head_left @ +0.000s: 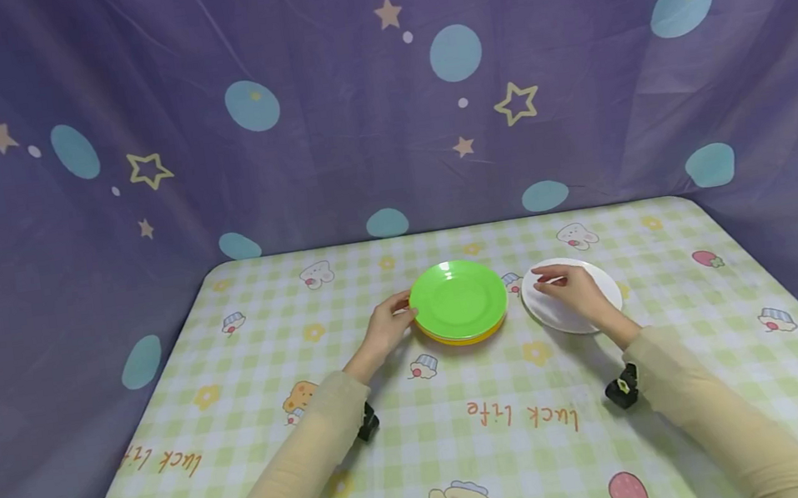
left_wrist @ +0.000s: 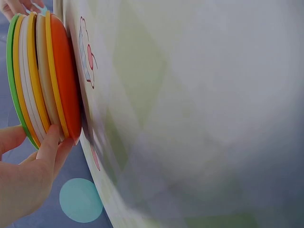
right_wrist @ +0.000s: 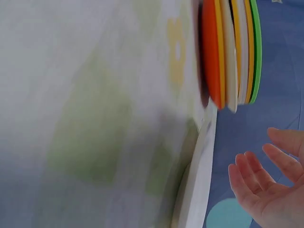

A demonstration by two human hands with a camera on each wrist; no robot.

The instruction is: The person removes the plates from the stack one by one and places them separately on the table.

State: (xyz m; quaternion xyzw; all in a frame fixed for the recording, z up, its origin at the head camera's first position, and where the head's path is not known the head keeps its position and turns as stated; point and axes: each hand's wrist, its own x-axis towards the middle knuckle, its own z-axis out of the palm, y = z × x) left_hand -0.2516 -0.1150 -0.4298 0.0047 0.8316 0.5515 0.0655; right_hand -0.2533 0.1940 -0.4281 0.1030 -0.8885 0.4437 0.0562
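A stack of several plates stands on the table, with a green plate [head_left: 460, 300] on top. In the left wrist view its side shows yellow, white and cream layers above an orange bottom piece [left_wrist: 67, 80]. My left hand [head_left: 387, 328] touches the stack's left side. Its fingers [left_wrist: 49, 147] lie against the edges of the lower plates, and its thumb is at the green rim. To the right of the stack lies a white plate [head_left: 600, 283]. My right hand [head_left: 577, 291] is over this plate with its fingers apart and nothing between them, pointing toward the stack.
A checked tablecloth [head_left: 519, 469] with printed cupcakes, strawberries and flowers covers the table. A purple curtain [head_left: 345, 180] with stars and blue dots hangs behind and at the sides. Each wrist wears a small black camera.
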